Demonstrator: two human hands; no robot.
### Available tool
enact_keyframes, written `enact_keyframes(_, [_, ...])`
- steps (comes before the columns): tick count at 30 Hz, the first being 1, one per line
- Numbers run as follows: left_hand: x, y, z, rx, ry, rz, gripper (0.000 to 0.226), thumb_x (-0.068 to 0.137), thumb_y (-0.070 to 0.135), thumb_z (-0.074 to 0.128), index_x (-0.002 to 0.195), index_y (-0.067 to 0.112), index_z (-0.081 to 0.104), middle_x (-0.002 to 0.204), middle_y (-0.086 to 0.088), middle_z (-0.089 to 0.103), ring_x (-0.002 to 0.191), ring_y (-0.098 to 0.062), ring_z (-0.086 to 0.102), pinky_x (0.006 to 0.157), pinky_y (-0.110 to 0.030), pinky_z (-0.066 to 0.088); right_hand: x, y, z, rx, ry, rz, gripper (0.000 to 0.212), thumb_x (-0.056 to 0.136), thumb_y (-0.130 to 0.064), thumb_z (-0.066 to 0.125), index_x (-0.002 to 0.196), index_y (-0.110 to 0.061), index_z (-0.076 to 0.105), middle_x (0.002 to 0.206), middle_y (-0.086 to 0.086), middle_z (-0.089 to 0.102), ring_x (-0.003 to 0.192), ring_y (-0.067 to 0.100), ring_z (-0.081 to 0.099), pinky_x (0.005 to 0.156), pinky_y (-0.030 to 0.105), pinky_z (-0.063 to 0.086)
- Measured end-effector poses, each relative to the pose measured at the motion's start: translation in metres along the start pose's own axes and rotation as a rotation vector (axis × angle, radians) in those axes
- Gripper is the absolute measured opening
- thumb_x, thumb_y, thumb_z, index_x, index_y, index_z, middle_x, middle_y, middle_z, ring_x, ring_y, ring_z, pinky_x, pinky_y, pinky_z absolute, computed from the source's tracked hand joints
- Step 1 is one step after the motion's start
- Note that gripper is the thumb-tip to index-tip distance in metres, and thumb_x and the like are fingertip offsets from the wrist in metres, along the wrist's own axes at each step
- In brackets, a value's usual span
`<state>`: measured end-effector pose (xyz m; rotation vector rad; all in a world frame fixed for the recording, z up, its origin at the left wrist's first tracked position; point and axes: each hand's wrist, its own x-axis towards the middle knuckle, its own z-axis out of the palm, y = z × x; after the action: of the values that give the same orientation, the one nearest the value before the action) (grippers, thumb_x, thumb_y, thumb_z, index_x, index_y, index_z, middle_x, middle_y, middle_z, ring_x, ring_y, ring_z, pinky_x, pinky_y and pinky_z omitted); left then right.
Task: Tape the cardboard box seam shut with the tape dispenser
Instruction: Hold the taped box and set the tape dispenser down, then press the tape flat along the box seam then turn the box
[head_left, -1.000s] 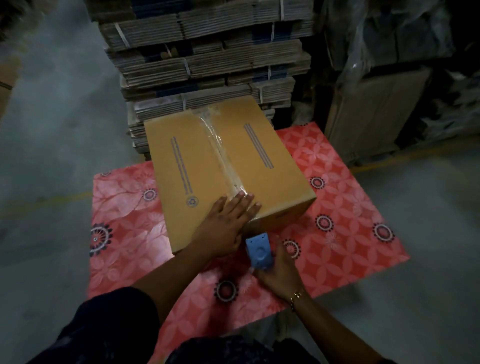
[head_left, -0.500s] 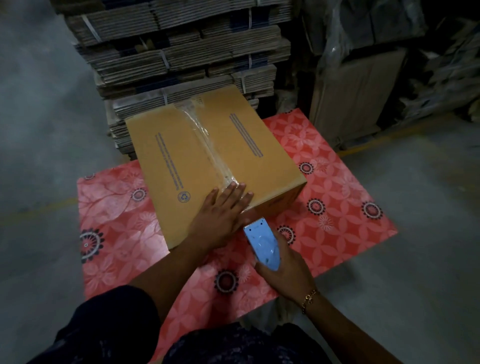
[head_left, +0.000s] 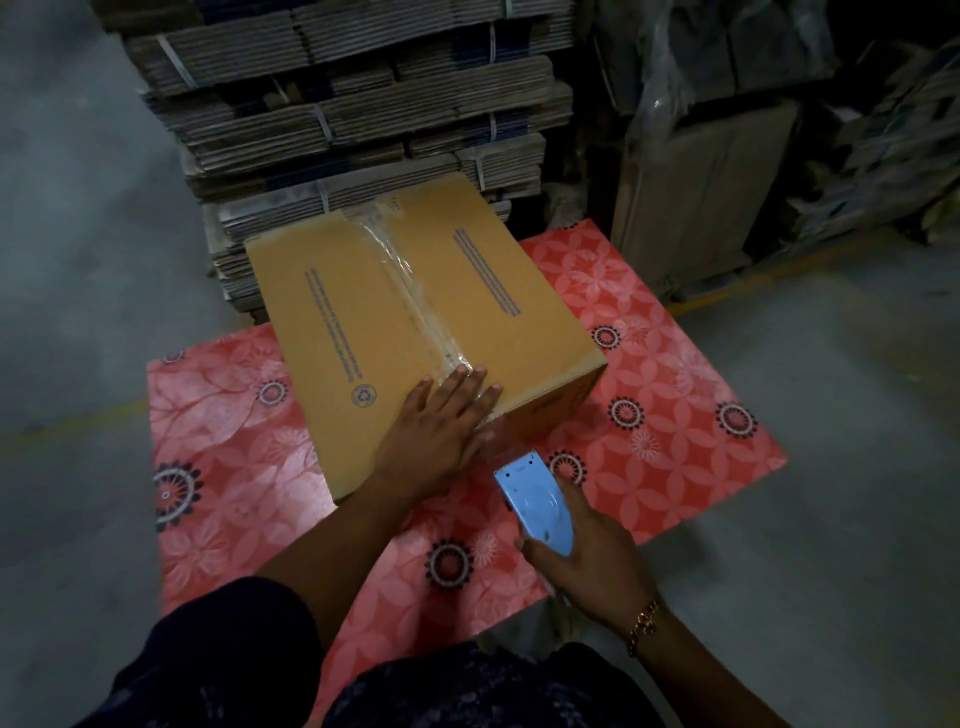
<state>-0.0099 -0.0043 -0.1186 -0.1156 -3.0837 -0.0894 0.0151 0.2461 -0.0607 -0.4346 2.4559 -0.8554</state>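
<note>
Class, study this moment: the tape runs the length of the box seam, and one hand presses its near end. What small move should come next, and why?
Probably a sharp tilt of the dispenser in the right hand to sever the tape on its teeth. The strip already covers the box seam, the left hand pins its near end, and a clear length appears to stretch from the box edge to the dispenser.

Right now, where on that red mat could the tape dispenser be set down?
Bare red mat lies right of the cardboard box, and left of it too. Between the left hand and the right hand holding the tape dispenser, it's crowded.
</note>
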Motion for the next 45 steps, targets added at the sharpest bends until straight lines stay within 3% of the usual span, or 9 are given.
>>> enact_keyframes(6, [0.0,0.0,0.004,0.033,0.007,0.004,0.061,0.104,0.049,0.031,0.161,0.028,0.026,0.171,-0.003,0.024,0.157,-0.023,0.024,0.12,-0.056,0.028,0.043,-0.025,-0.024,-0.168,-0.185,0.083,0.054,0.074,-0.058,0.066,0.118,-0.027,0.059,0.109,0.001,0.072,0.087,0.021,0.064,0.069,0.03,0.05])
enact_keyframes(10, [-0.001,0.0,0.005,0.041,-0.004,0.004,0.063,0.102,0.044,0.039,0.161,0.027,0.025,0.17,-0.004,0.025,0.156,-0.024,0.025,0.12,-0.056,0.029,0.088,-0.056,-0.038,-0.201,-0.319,0.162,0.036,0.068,-0.052,0.073,0.083,-0.019,0.07,0.084,0.003,0.069,0.072,0.021,0.063,0.055,0.028,0.041])
enact_keyframes(14, [-0.001,0.0,0.0,0.019,0.0,0.001,0.065,0.099,0.042,0.042,0.16,0.026,0.028,0.169,-0.004,0.027,0.156,-0.024,0.027,0.12,-0.055,0.03,0.118,-0.072,-0.035,-0.398,-0.495,0.007,0.017,0.068,-0.031,0.073,0.075,-0.015,0.073,0.078,0.002,0.071,0.068,0.02,0.061,0.066,0.028,0.049])
enact_keyframes(16, [-0.001,0.002,-0.001,0.008,0.006,-0.006,0.062,0.101,0.044,0.038,0.159,0.026,0.03,0.169,-0.004,0.029,0.155,-0.023,0.028,0.12,-0.056,0.03,0.109,-0.06,-0.028,-0.606,-0.589,-0.055,0.016,0.077,-0.03,0.067,0.083,-0.016,0.072,0.086,0.009,0.072,0.072,0.023,0.064,0.067,0.029,0.052])
enact_keyframes(20, [-0.001,0.003,-0.001,-0.013,0.02,-0.005,0.062,0.102,0.049,0.032,0.159,0.026,0.032,0.169,-0.004,0.029,0.156,-0.023,0.027,0.121,-0.056,0.028,0.08,-0.006,0.002,-0.694,-0.427,-0.203,0.069,0.079,-0.049,0.067,0.139,-0.02,0.049,0.124,0.01,0.067,0.11,0.032,0.064,0.088,0.039,0.053])
enact_keyframes(28, [-0.002,0.002,0.0,-0.01,0.007,-0.001,0.063,0.103,0.051,0.031,0.161,0.027,0.025,0.171,-0.003,0.022,0.158,-0.022,0.02,0.122,-0.055,0.025,0.062,0.057,0.069,-0.915,-0.177,-0.488,0.076,0.066,-0.028,0.071,0.138,-0.018,0.049,0.112,0.008,0.069,0.101,0.035,0.065,0.085,0.047,0.053])
enact_keyframes(32, [-0.001,0.002,0.002,-0.003,0.016,-0.003,0.063,0.104,0.051,0.034,0.161,0.026,0.025,0.171,-0.003,0.022,0.158,-0.022,0.02,0.122,-0.055,0.025,0.052,0.052,0.055,-0.57,0.011,-0.401,0.043,0.078,-0.051,0.059,0.111,-0.025,0.066,0.108,-0.001,0.069,0.098,0.022,0.065,0.08,0.039,0.05])
enact_keyframes(38, [-0.001,0.002,0.002,0.016,0.022,0.007,0.063,0.105,0.05,0.037,0.161,0.026,0.025,0.171,-0.004,0.024,0.157,-0.023,0.021,0.122,-0.056,0.026,0.091,0.011,0.013,0.71,-0.031,0.2,0.019,0.091,-0.038,0.066,0.087,-0.02,0.072,0.088,0.002,0.072,0.084,0.019,0.067,0.078,0.033,0.05])
enact_keyframes(45, [-0.002,0.001,0.003,0.025,0.019,0.026,0.063,0.104,0.047,0.037,0.162,0.025,0.024,0.171,-0.005,0.022,0.157,-0.024,0.022,0.121,-0.056,0.027,0.11,0.005,0.015,0.671,-0.051,0.104,0.019,0.089,-0.016,0.07,0.071,-0.012,0.066,0.066,-0.004,0.067,0.057,-0.004,0.059,0.059,0.012,0.046])
